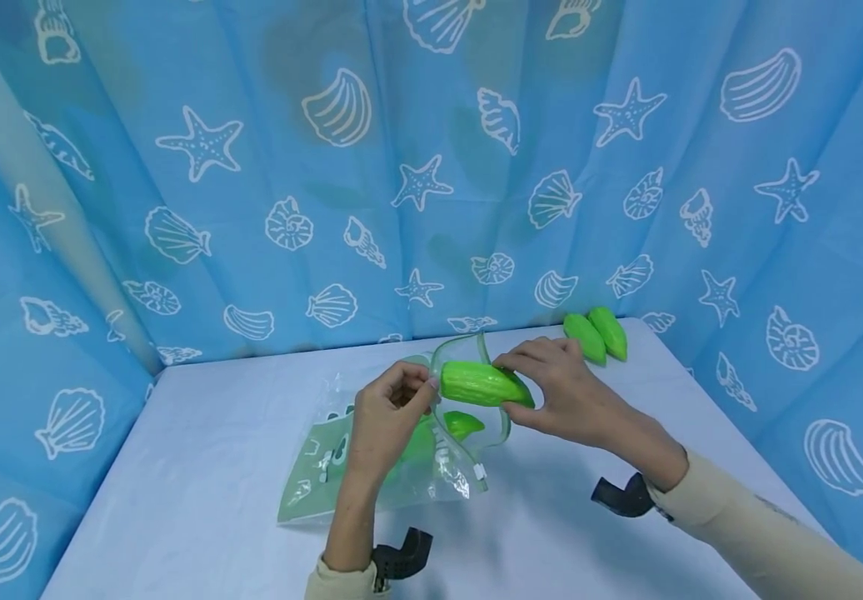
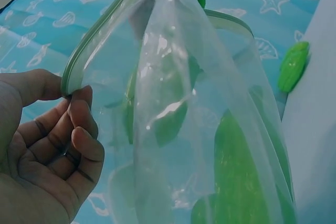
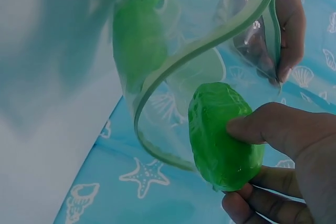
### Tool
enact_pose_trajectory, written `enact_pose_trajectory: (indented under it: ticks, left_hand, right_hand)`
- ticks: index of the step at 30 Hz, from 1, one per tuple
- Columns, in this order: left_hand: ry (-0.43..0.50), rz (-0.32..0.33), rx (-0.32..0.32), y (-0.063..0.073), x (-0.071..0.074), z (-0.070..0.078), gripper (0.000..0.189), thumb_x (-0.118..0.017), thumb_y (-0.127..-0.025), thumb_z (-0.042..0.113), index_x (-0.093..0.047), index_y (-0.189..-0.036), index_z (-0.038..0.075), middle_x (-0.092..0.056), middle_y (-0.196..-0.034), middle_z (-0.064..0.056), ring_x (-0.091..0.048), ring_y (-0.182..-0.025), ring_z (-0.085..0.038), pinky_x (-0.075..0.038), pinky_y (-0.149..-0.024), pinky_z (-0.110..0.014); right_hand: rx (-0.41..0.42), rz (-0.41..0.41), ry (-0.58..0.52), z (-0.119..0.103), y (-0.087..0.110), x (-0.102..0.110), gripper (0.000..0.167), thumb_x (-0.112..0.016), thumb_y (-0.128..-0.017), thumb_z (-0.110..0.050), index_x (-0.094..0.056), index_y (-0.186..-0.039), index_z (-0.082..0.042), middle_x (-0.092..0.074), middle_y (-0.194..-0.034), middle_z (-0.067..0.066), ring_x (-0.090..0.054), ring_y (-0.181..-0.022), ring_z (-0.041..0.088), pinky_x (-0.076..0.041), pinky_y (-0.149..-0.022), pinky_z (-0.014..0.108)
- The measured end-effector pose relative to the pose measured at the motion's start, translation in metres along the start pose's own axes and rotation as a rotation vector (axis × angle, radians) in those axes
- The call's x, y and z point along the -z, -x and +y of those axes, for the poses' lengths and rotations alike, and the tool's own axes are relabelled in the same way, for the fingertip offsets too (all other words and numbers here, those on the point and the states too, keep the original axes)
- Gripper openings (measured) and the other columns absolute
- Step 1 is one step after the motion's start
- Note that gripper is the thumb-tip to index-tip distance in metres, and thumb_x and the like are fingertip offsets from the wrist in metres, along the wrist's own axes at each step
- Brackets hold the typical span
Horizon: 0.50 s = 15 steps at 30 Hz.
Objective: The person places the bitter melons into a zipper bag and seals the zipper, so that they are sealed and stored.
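Blue curtains [image 1: 420,225] printed with white shells and starfish stand behind and to both sides of your white bench [image 1: 199,467]. At lower centre of the frame you have a clear, green-printed zip bag [image 1: 416,483], its mouth spread toward the right, its white slider [image 1: 480,472] on the near rim. Just within that mouth you see a green fruit [image 1: 464,425]; more green shows through the plastic, too muddled to count. Your left hand [image 1: 390,408] pinches the rim between thumb and finger. Your right hand [image 1: 555,383] grasps a ridged fruit [image 1: 480,383] at the opening; how far in it sits, you cannot tell. Two loose fruits [image 1: 585,337] lie side by side near the bench's back right corner. White surface gives you room from the bag to the left edge.
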<state>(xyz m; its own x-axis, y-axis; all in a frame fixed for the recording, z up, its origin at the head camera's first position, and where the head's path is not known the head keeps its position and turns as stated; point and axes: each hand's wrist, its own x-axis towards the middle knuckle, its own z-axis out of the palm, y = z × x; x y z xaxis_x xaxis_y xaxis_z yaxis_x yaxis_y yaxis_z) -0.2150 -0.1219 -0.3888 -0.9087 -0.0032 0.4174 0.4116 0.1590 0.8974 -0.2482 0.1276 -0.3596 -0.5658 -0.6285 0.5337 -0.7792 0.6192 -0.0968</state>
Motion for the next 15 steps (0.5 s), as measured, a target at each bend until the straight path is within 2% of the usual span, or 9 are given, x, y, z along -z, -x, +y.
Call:
enact_pose_trajectory:
  ticks: [7,15]
  left_hand:
    - [0.000,-0.012,0.007,0.003,-0.003,-0.003,0.010,-0.070,-0.096,0.022,-0.071,-0.097,0.012,-0.066,-0.080,-0.003,-0.062,-0.068,-0.019,-0.052,-0.060,-0.026]
    - [-0.006,-0.001,-0.013,0.001,0.000,0.001,0.010,-0.070,-0.096,0.022,-0.072,-0.097,0.012,-0.067,-0.080,-0.003,-0.064,-0.069,-0.025,-0.054,-0.061,-0.031]
  right_hand:
    - [-0.006,-0.036,0.011,-0.005,0.000,-0.011,0.047,-0.086,-0.077,-0.026,-0.071,-0.118,-0.010,-0.066,-0.111,0.002,-0.059,-0.107,0.022,-0.034,-0.086,0.045]
    - [0.018,-0.040,-0.006,-0.004,-0.009,-0.020,0.043,-0.085,-0.080,-0.024,-0.070,-0.118,-0.010,-0.065,-0.113,0.002,-0.059,-0.108,0.022,-0.035,-0.084,0.046]
